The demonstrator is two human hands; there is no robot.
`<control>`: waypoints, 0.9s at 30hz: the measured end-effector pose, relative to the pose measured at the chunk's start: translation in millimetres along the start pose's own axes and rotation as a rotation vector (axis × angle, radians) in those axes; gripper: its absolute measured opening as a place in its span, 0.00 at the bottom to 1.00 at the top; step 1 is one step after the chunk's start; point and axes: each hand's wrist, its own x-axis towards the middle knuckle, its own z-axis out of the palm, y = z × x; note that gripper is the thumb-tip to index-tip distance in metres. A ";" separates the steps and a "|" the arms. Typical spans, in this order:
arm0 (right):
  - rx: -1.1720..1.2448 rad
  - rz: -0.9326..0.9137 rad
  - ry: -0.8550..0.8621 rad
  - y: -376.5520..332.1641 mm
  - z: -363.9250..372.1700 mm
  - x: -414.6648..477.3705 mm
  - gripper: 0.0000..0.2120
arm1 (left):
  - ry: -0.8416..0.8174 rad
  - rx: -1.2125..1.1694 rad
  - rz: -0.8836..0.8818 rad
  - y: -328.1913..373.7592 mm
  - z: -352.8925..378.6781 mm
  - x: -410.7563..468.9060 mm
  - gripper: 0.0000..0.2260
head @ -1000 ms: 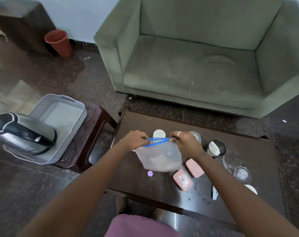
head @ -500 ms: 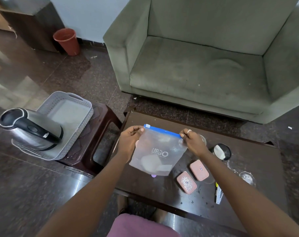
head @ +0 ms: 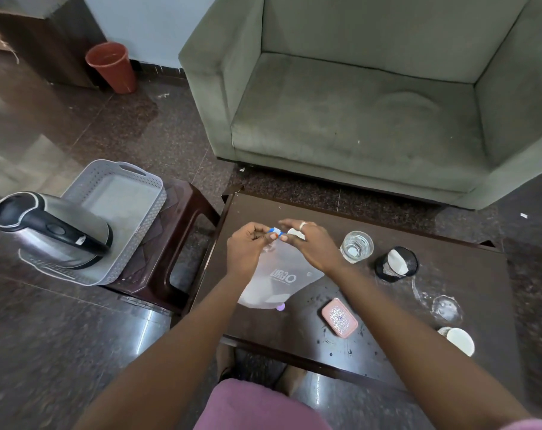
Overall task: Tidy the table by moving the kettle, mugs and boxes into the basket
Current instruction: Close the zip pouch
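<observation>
Fingers [head: 257,234] hiding bag [head: 279,283] seal

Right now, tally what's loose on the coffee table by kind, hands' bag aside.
Clear drinking glass: 1
Black mesh cup: 1
Pink box: 1
Clear glass dish: 1
White cup: 1
Total: 5

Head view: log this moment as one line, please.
left hand + right hand: pinching zip bag seal | kettle: in basket | pink box: on table
</observation>
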 end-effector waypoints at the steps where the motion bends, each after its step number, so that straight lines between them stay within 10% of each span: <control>1: 0.070 -0.019 0.011 -4.8 2.4 1.4 0.14 | -0.006 0.019 0.000 -0.6 1.6 -0.4 0.06; 27: -0.196 0.181 0.196 83.7 -37.3 -31.0 0.06 | 0.265 0.264 0.164 -14.2 11.2 -6.9 0.07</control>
